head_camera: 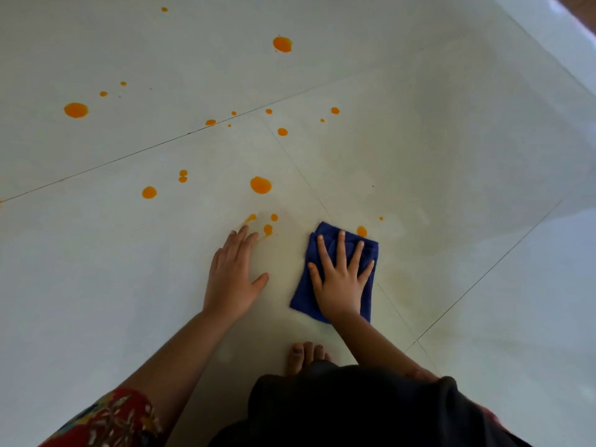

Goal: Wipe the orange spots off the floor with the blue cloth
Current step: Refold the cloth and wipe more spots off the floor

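Note:
A folded blue cloth (306, 291) lies flat on the pale tiled floor (451, 156). My right hand (340, 279) presses on it with straight, spread fingers. My left hand (233, 275) rests flat on the bare floor to the cloth's left, its fingertips at a smeared orange spot (267, 230). One orange spot (362, 231) sits just beyond the cloth's far edge. Several more orange spots are scattered farther out, among them a large one (260, 184) ahead of my left hand, one at the far left (76, 110) and one at the top (282, 44).
My bare foot (306, 354) stands on the floor just behind the cloth, with dark clothing below it. A faint yellowish smear (403, 285) shows on the tile right of the cloth. A raised white edge (564, 37) runs along the upper right corner.

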Demonstrator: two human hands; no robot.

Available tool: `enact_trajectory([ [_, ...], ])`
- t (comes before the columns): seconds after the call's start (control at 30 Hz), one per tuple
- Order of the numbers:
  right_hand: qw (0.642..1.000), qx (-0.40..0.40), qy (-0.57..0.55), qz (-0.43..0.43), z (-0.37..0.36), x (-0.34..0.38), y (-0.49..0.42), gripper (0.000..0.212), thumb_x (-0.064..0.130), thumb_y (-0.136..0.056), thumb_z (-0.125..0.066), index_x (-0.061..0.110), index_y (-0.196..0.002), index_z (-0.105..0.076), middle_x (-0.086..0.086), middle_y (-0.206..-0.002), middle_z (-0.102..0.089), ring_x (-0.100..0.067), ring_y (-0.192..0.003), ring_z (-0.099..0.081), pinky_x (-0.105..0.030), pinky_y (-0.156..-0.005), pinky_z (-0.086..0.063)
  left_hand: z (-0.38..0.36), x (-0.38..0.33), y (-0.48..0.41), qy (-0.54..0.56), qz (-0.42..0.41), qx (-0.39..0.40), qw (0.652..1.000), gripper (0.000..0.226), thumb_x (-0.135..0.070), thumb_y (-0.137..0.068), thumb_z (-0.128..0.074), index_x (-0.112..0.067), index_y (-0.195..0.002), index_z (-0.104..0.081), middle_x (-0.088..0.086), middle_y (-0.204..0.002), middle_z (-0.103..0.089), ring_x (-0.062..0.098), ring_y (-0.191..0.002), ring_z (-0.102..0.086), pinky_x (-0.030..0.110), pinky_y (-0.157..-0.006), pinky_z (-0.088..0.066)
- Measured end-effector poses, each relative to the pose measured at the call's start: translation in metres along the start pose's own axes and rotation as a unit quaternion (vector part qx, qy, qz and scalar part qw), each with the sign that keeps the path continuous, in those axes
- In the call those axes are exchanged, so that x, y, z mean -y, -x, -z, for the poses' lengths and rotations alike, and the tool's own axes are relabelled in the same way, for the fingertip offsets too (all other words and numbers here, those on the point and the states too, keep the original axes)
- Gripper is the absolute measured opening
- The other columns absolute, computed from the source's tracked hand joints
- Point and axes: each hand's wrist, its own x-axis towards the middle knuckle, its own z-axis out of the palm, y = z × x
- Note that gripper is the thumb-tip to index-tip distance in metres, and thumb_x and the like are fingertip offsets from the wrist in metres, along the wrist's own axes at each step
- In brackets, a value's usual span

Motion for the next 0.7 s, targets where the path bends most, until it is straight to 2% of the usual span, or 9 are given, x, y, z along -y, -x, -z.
enact_trajectory([
  [0.1,0.997,-0.021,0.005,0.081,-0.011,-0.031,0.022,0.055,0.045,-0.098,-0.023,0.032,-0.152,-0.022,0.003,-0.161,-0.009,-0.031,-0.148,-0.002,-0.057,-0.117,-0.011,-0.001,0.005,-0.001,-0.020,-0.006,0.020,1.000,0.089,-0.041,-0.082,-0.068,-0.025,-0.152,-0.016,-0.003,-0.162,-0.004,0.021,-0.149,-0.004,0.043,-0.118,-0.011],
  [0.17,0.998,-0.048,-0.028,0.037,-0.007,-0.066,0.017,0.054,0.036,-0.096,-0.029,0.019,-0.147,-0.037,-0.005,-0.157,-0.025,-0.032,-0.146,-0.018,-0.058,-0.113,-0.023,-0.002,0.005,-0.006,-0.027,-0.018,0.029,0.999,0.092,-0.042,-0.081,-0.069,-0.026,-0.153,-0.014,-0.004,-0.162,-0.001,0.021,-0.149,-0.001,0.043,-0.120,-0.010],
  [0.27,0.987,-0.083,-0.064,-0.119,0.006,-0.086,-0.029,0.057,0.037,-0.097,-0.025,0.016,-0.150,-0.031,-0.009,-0.159,-0.021,-0.034,-0.147,-0.014,-0.053,-0.118,-0.013,-0.002,0.005,-0.016,-0.023,-0.018,0.019,0.999,0.096,-0.044,-0.078,-0.071,-0.027,-0.153,-0.013,-0.004,-0.162,-0.002,0.021,-0.149,-0.001,0.042,-0.119,-0.009],
  [0.33,0.982,-0.088,-0.065,-0.151,0.014,-0.071,-0.065,0.056,0.037,-0.100,-0.026,0.019,-0.152,-0.024,-0.007,-0.161,-0.014,-0.032,-0.148,-0.008,-0.049,-0.120,-0.006,-0.003,0.005,-0.023,-0.010,-0.006,0.010,1.000,0.100,-0.047,-0.076,-0.072,-0.025,-0.153,-0.012,-0.002,-0.162,-0.005,0.021,-0.149,-0.003,0.040,-0.118,-0.010],
  [0.4,0.991,-0.078,-0.051,-0.100,0.016,-0.046,-0.082,0.055,0.038,-0.102,-0.029,0.020,-0.153,-0.020,-0.005,-0.162,-0.010,-0.031,-0.149,-0.004,-0.046,-0.120,-0.003,-0.004,0.006,-0.027,-0.019,-0.007,0.003,1.000,0.105,-0.053,-0.074,-0.072,-0.023,-0.153,-0.011,0.001,-0.162,-0.006,0.021,-0.149,-0.004,0.039,-0.118,-0.012],
  [0.47,0.997,-0.067,-0.026,0.006,0.010,-0.027,-0.066,0.056,0.042,-0.100,-0.025,0.023,-0.153,-0.020,-0.002,-0.161,-0.010,-0.027,-0.149,-0.003,-0.043,-0.121,-0.001,-0.003,0.012,-0.029,-0.042,-0.014,0.004,0.999,0.112,-0.060,-0.069,-0.072,-0.022,-0.154,-0.010,0.003,-0.162,-0.006,0.022,-0.149,-0.004,0.040,-0.119,-0.012],
  [0.57,0.994,-0.050,-0.017,0.100,0.003,-0.050,-0.023,0.054,0.042,-0.099,-0.025,0.028,-0.152,-0.025,0.003,-0.160,-0.015,-0.024,-0.149,-0.006,-0.042,-0.121,-0.005,0.000,0.019,-0.035,-0.050,0.007,0.013,0.999,0.124,-0.069,-0.060,-0.072,-0.023,-0.154,-0.006,0.000,-0.163,-0.001,0.019,-0.149,0.002,0.038,-0.120,-0.005],
  [0.63,0.996,-0.077,-0.026,0.024,0.005,-0.081,-0.023,0.055,0.042,-0.098,-0.026,0.025,-0.150,-0.032,-0.001,-0.159,-0.021,-0.028,-0.148,-0.013,-0.046,-0.120,-0.011,0.002,0.021,-0.039,-0.043,0.028,0.021,0.998,0.132,-0.073,-0.056,-0.072,-0.021,-0.154,-0.001,-0.002,-0.163,0.004,0.015,-0.149,0.008,0.035,-0.121,0.002],
  [0.7,0.990,-0.092,-0.030,-0.099,0.013,-0.100,-0.047,0.056,0.043,-0.099,-0.023,0.024,-0.151,-0.027,-0.003,-0.160,-0.017,-0.030,-0.148,-0.011,-0.047,-0.120,-0.009,0.002,0.022,-0.041,-0.041,0.036,0.025,0.998,0.136,-0.076,-0.054,-0.070,-0.020,-0.154,0.002,-0.003,-0.162,0.008,0.012,-0.148,0.013,0.033,-0.120,0.006],
])
